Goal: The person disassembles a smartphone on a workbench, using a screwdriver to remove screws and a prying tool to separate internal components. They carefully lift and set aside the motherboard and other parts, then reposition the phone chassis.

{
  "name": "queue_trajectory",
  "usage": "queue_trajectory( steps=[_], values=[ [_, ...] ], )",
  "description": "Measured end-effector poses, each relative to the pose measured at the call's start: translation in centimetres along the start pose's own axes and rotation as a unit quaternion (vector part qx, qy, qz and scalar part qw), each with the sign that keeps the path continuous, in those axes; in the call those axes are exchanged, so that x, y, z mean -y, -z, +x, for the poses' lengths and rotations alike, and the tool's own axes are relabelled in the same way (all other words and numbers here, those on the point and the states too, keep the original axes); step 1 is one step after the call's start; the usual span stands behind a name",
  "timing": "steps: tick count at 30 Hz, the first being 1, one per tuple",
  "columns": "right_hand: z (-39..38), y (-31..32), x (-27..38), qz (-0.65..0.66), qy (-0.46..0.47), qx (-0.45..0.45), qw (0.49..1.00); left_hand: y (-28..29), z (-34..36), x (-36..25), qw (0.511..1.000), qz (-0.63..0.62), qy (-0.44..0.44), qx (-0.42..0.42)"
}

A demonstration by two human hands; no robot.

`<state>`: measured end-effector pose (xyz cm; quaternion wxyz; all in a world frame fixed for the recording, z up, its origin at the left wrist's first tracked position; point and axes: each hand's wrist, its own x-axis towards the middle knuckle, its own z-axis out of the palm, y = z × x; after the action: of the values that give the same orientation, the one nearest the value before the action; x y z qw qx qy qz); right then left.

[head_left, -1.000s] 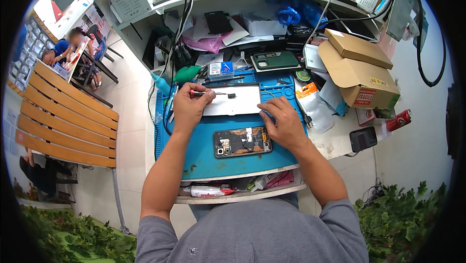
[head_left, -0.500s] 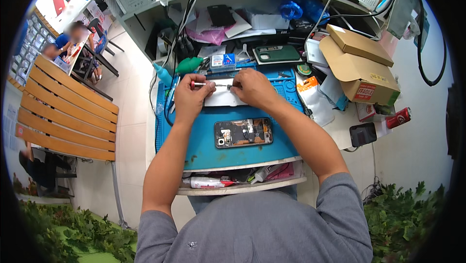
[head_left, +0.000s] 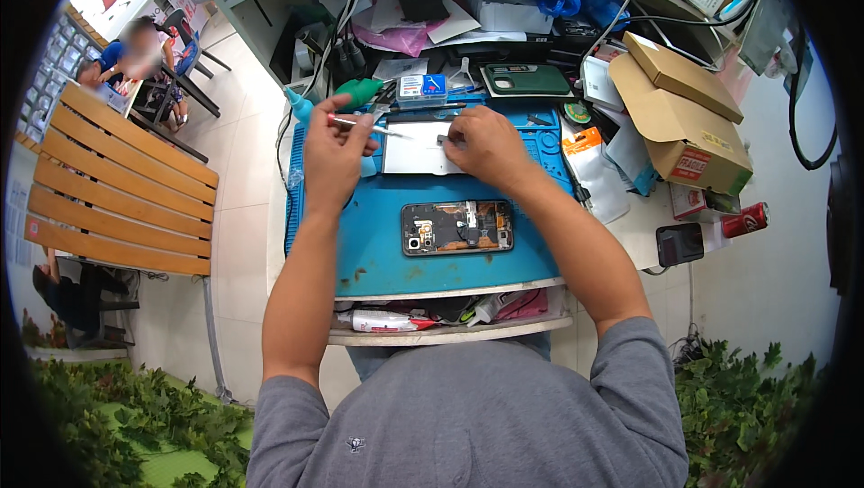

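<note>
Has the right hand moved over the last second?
Yes. Judged against the opened phone lying on the blue mat, the right hand has moved left and farther from the person's body.

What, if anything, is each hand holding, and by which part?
The left hand holds a slim tool by its red handle. The right hand touches a small dark piece; whether gripped, I cannot tell.

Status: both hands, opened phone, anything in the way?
Left hand: holding red-handled screwdriver. Right hand: pinching small dark part at white pad. Opened smartphone: on blue mat, nothing covering it.
</note>
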<state>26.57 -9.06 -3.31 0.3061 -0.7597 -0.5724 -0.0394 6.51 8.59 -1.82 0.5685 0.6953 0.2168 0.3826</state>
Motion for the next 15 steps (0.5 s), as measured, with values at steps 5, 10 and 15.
queue_trajectory(
  steps=[5,10,15],
  values=[
    [0.0,1.4,-0.8,0.022,-0.035,0.01,0.999,2.8,-6.0,-6.2,0.953,0.275,-0.079,0.095],
    [-0.3,3.0,0.1,-0.002,-0.022,-0.013,1.0,3.6,-9.3,-3.0,0.968,0.207,-0.105,0.099],
    [-3.8,6.7,3.0,-0.032,0.037,0.05,0.998,1.5,-11.5,-2.9,0.971,0.132,-0.172,0.103]
  ],
)
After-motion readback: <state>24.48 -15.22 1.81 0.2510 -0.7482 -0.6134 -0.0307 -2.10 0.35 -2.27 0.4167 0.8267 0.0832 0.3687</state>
